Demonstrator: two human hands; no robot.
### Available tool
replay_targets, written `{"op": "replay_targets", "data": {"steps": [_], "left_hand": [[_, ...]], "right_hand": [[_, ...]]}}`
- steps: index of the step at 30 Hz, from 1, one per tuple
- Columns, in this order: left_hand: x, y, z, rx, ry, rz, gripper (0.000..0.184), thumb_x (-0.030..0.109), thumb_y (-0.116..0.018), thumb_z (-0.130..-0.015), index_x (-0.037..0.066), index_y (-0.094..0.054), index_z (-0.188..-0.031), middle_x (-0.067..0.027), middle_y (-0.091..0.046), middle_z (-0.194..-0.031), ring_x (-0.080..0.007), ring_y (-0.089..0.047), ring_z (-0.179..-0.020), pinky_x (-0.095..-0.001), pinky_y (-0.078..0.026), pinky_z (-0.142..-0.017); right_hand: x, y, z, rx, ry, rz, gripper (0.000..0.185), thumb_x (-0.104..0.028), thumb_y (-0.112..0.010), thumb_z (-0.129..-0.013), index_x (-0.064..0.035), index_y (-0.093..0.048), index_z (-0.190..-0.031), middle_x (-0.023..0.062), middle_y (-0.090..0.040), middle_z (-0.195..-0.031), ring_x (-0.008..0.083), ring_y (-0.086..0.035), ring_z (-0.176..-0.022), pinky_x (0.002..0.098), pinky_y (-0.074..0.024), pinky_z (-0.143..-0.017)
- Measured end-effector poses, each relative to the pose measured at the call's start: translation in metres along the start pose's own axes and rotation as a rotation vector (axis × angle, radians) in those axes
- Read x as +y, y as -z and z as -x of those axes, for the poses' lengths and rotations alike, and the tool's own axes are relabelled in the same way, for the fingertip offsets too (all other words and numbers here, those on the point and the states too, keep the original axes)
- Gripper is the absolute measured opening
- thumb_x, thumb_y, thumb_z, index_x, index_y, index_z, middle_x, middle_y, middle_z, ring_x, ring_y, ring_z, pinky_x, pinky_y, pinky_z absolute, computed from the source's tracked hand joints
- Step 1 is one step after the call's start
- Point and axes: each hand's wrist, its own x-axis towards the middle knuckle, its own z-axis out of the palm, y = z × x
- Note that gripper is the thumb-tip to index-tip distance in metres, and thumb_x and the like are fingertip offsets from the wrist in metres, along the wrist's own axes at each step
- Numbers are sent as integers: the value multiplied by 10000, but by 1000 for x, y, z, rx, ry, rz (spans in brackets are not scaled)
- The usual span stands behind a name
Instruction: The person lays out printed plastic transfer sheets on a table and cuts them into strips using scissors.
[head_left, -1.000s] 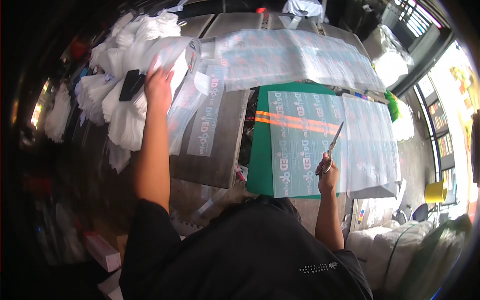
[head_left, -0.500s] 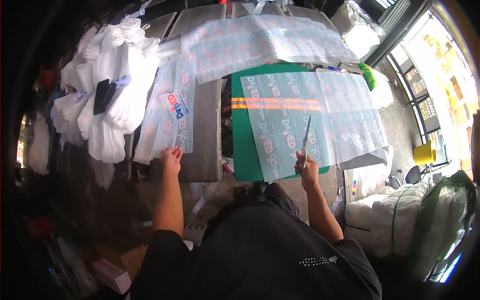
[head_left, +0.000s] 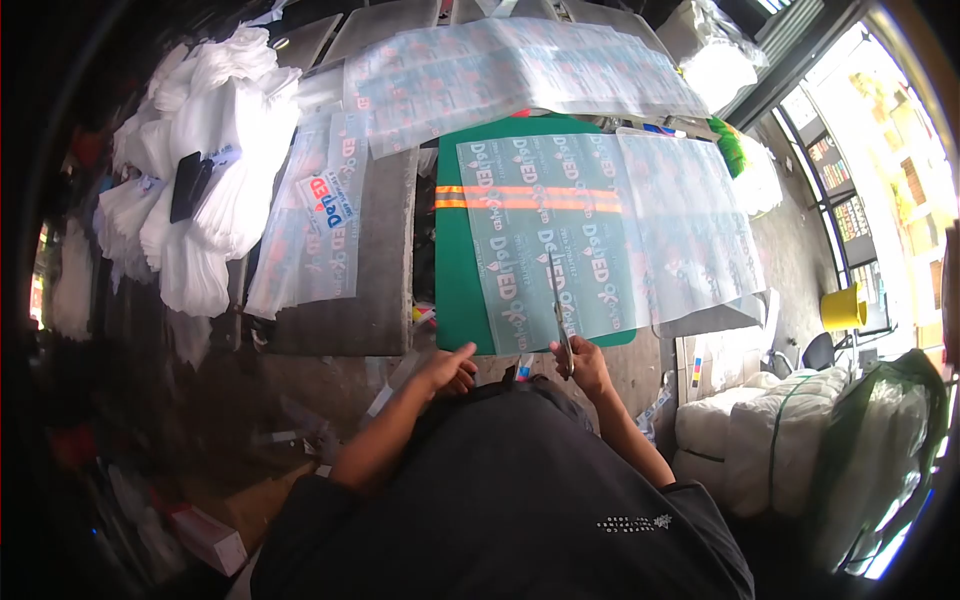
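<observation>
My right hand [head_left: 588, 368] grips a pair of scissors [head_left: 559, 300], blades pointing away from me over the near part of a translucent printed sheet [head_left: 515, 270]. That sheet, with repeated DepED lettering, lies on a green board [head_left: 458, 300] crossed by an orange and silver stripe. Just off the board's near left corner is my left hand [head_left: 450, 370], holding nothing, its index finger stretched out and the others loosely bent. On the grey platen to the left, a small cut DepED piece [head_left: 328, 203] rests on another printed translucent strip [head_left: 300, 265].
A tall heap of white cloth [head_left: 225, 130] with a black phone [head_left: 190, 187] on it stands at left. More printed sheets [head_left: 440, 85] lie across the back. White bundles [head_left: 770, 425] and a yellow bucket [head_left: 843, 309] are at right.
My left hand has left the strip on the left platen and come right, near the green board. My right hand has drawn the scissors back toward me. The view has shifted slightly.
</observation>
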Motion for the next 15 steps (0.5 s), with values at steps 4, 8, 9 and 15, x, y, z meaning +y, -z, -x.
{"op": "replay_targets", "data": {"steps": [4, 8, 9, 15], "left_hand": [[16, -59, -24, 80, 30, -30, 654, 640, -515, -819, 14, -611, -983, -91, -655, -737, -156, -596, -494, -261, -438, -465], [30, -91, -31, 270, -176, 157, 407, 403, -588, -863, 2, -628, -920, -81, -638, -673, -132, -577, -462, -246, -428, -420], [32, -95, -34, 375, -336, 241, 321, 304, -610, -871, -17, -633, -873, -80, -628, -633, -127, -564, -436, -241, -423, -392], [50, -91, -42, 749, -487, 242, 226, 222, -597, -870, 5, -647, -830, -59, -605, -608, -118, -567, -456, -251, -443, -411]], "right_hand": [[-6, 23, -7, -69, 46, 164, 300, -288, -708, -825, -24, -567, -794, 12, -562, -653, 76, -508, -533, 224, -413, -493], [-19, 41, -1, -165, 64, 184, 299, -259, -708, -823, 10, -581, -795, 60, -615, -676, 106, -584, -590, 259, -470, -540], [-20, 47, -1, -181, 80, 191, 308, -255, -722, -809, 25, -595, -786, 72, -623, -670, 110, -599, -605, 273, -486, -552], [-17, 78, 1, -415, 104, 252, 270, -228, -722, -803, 5, -591, -764, 52, -591, -638, 105, -568, -581, 272, -466, -537]]}}
